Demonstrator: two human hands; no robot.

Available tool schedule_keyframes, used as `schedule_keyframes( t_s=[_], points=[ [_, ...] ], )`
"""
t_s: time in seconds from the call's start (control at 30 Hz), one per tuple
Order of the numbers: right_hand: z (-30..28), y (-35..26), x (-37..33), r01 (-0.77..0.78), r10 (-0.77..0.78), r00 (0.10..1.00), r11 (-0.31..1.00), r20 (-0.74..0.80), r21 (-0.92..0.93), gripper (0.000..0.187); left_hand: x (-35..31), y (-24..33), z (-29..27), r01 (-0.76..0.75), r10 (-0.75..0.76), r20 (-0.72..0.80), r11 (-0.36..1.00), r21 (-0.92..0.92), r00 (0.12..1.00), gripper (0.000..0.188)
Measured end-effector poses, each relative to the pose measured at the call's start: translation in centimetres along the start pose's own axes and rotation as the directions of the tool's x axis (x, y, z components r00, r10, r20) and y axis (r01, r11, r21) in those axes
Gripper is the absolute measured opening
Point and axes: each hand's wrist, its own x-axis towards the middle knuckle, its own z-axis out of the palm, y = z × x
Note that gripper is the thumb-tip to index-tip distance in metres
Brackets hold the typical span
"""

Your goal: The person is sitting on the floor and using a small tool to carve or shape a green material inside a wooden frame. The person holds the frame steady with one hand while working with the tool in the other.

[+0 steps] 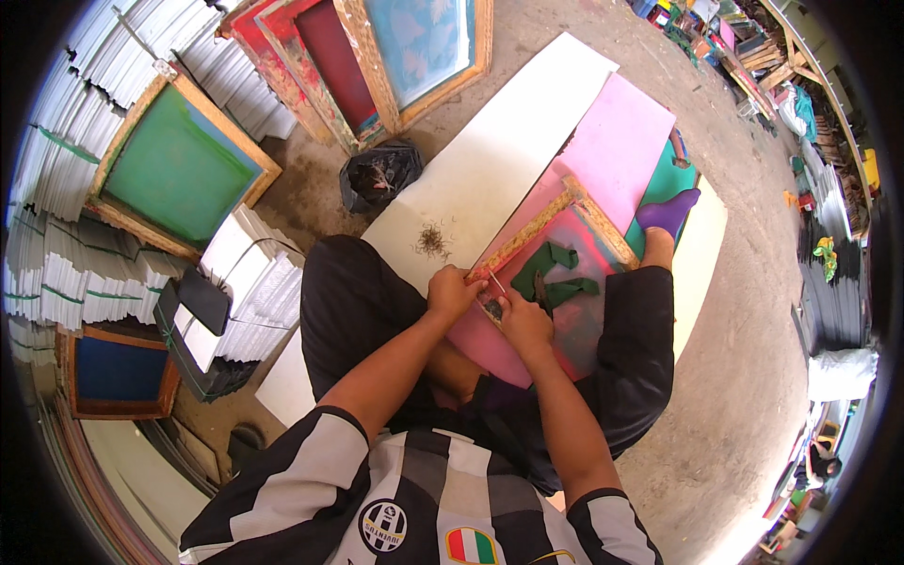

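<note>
A wooden screen-printing frame (pixel 521 234) with a pink-stained mesh rests across my lap and folded legs. My left hand (pixel 452 294) is closed on its near left corner. In my right hand (pixel 527 325) is a thin tool with a slim light shaft (pixel 498 281), its tip at the frame's rail close to my left fingers; the handle is mostly hidden in my grip. A piece of dark green cloth (pixel 556 277) lies crumpled on the mesh, just beyond my right hand. To the left, small bent bits like staples (pixel 431 240) are heaped on a white sheet (pixel 499 141).
A black plastic bag (pixel 381 176) stands open beyond the sheet. More screen frames (pixel 414 104) lean behind it, with a green-meshed frame (pixel 179 160) at the left. Bundled white sheets (pixel 56 254) are stacked along the left. Pink foam sheet (pixel 621 127) lies under the frame.
</note>
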Motion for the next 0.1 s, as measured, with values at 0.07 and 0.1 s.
schedule_keyframes(
  t_s=[0.07, 0.1],
  points=[
    [-0.28, -0.44, -0.12, 0.004, -0.004, 1.0, 0.999, 0.021, -0.035, 0.041, 0.17, -0.35, 0.24, -0.013, 0.013, 0.007, 1.0, 0.022, 1.0, 0.05],
    [-0.23, -0.4, -0.13, 0.003, -0.002, 1.0, 0.999, 0.024, -0.037, 0.041, 0.23, -0.4, 0.31, -0.019, 0.019, 0.013, 0.999, 0.033, 1.0, 0.05]
  ],
)
